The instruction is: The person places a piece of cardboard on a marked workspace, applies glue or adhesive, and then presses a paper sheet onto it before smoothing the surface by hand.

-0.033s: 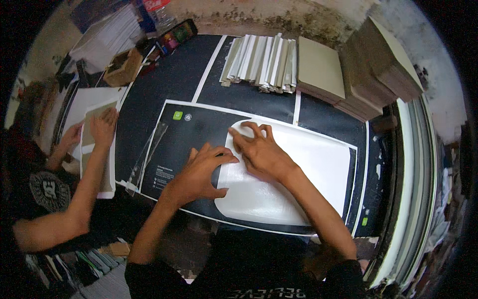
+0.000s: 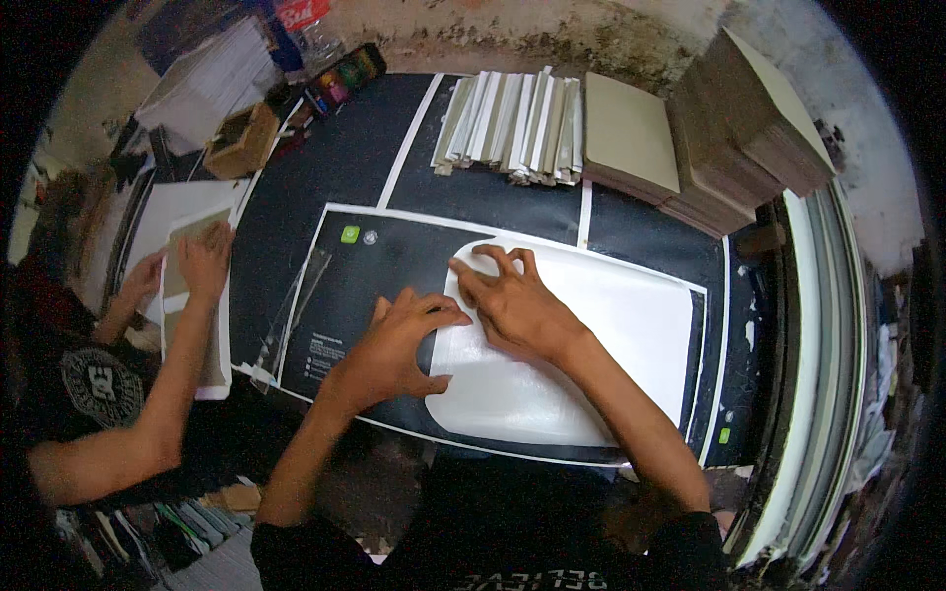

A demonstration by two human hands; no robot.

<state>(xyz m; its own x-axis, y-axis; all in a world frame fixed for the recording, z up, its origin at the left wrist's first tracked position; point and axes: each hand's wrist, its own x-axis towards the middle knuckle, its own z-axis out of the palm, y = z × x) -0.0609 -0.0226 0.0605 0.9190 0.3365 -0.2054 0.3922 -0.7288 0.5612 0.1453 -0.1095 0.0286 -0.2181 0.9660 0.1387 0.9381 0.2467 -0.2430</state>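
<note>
A large black printed sheet point(image 2: 394, 256) with white borders lies on the table. Over its right part is a glossy white sheet point(image 2: 621, 335), with a rounded, curled left edge; I cannot tell whether the two are one folded piece. My left hand point(image 2: 399, 345) is at that curled edge, thumb and fingers spread apart with nothing between them. On the white sheet near its upper left corner rests my right hand point(image 2: 512, 303), fingers bent and apart, fingertips touching the surface and edge. A clear strip point(image 2: 307, 295) lies across the black sheet's left end.
At left, another person's hands point(image 2: 202, 261) rest on a grey board with white edges point(image 2: 202, 345). Along the back are a bundle of paper strips point(image 2: 512, 128), stacked grey boards point(image 2: 631, 133) and taller board stacks point(image 2: 759, 118). A small wooden box point(image 2: 241, 140) and a phone point(image 2: 347, 79) lie back left.
</note>
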